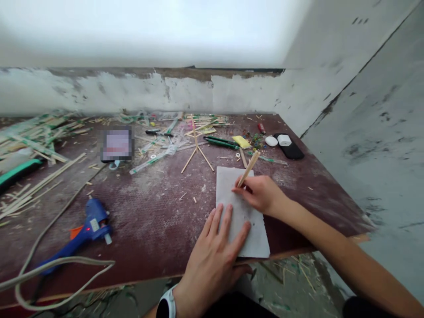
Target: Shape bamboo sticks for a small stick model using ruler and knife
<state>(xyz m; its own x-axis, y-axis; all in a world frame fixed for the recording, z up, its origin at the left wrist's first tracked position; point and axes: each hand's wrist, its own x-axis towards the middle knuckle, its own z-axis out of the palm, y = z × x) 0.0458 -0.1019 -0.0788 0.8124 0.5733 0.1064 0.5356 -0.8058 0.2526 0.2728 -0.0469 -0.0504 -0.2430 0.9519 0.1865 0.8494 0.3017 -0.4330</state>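
A grey sheet of sandpaper (232,185) lies near the front edge of a dark red-brown table (149,221). My left hand (215,251) lies flat on it with fingers stretched out, pinning it down. My right hand (260,194) pinches a thin wooden stick (249,168), tilted up to the right, with its lower end touching the sheet. A small tripod of glued sticks (197,152) stands behind the sheet.
A blue hot glue gun (89,229) with a pale looped cord (62,265) rests at the front left. Piles of sticks (39,181) and plastic wrappers (39,132) cover the left. Green pens (220,141), beads and a black phone (289,148) lie at the back right. Walls close the back and right.
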